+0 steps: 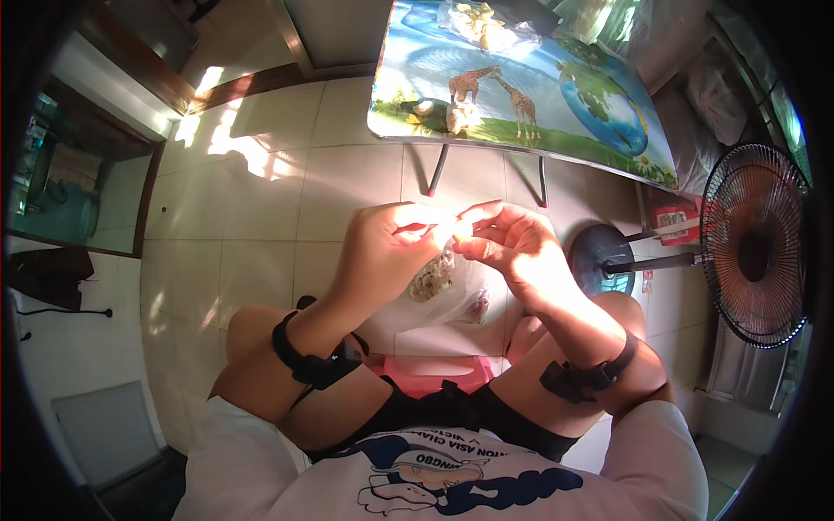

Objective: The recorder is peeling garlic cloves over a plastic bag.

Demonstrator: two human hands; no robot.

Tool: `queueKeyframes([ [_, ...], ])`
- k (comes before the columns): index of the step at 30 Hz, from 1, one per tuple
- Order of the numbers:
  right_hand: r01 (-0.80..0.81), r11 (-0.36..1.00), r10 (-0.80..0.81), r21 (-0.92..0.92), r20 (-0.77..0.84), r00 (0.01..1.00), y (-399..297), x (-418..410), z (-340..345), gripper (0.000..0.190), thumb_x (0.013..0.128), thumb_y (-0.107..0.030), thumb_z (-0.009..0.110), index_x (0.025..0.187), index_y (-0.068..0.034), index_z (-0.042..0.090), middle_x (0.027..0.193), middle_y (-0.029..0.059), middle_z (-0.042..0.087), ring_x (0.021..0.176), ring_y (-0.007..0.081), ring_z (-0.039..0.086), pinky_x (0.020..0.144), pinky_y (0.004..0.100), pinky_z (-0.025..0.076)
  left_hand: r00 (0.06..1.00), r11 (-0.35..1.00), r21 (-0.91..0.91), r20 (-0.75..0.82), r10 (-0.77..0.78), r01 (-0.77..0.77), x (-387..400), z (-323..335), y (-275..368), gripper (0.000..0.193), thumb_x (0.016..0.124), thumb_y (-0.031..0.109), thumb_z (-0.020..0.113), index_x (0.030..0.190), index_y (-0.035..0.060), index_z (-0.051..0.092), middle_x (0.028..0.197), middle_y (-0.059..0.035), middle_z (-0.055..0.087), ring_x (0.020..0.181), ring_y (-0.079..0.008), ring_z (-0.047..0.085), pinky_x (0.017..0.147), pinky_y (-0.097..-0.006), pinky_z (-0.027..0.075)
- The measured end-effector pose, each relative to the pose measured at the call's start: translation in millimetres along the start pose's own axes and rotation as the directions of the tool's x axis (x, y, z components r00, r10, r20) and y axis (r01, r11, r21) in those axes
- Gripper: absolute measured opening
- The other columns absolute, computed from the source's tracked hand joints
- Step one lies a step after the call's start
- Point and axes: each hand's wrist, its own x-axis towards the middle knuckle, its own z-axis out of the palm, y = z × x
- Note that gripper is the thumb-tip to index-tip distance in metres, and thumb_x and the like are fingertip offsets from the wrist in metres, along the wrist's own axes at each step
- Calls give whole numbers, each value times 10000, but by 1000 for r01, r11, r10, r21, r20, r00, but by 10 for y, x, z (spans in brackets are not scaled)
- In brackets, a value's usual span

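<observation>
My left hand (397, 244) and my right hand (518, 251) meet in bright sunlight above my lap. Between their fingertips is a small pale piece (462, 230), perhaps a garlic clove; glare and the fingers hide most of it. Both thumbs and forefingers are pinched together on it. Below the hands, a thin clear plastic bag (407, 316) holds whitish and brown scraps (433, 277), which look like peelings. My left hand and forearm partly cover that bag.
Ahead stands a folding table (417, 71) with a giraffe-and-globe print. On it are a pale lump like a garlic bulb (462, 117) and a plastic bag with yellowish pieces (482, 26). To the right is a standing fan (756, 244) with a round base (596, 257). A pink stool (433, 376) shows between my thighs.
</observation>
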Motion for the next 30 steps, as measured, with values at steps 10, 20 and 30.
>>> queueKeyframes([
  [10,-18,997,13,-70,-75,997,-44,-94,-18,302,836,-76,698,1108,-17,579,1005,69,631,985,148,611,895,286,467,997,997,29,34,76,-77,-6,69,-4,130,838,12,609,941,-31,675,848,-56,697,786,-83,648,680,-230,525],
  [20,-48,973,14,-228,-150,989,-22,-125,-13,297,840,-180,713,1085,-58,599,941,34,661,932,112,604,823,245,452,970,962,156,-60,236,-224,11,159,-68,127,770,59,637,860,-28,658,640,-110,645,523,-159,608,538,-280,480],
  [30,30,999,-28,33,-80,996,-49,-74,-11,287,846,-122,694,1081,-10,572,994,54,627,952,117,606,919,287,458,995,995,-23,-33,99,-100,50,153,14,176,826,84,627,945,-40,665,735,-132,697,619,-162,675,601,-271,530],
])
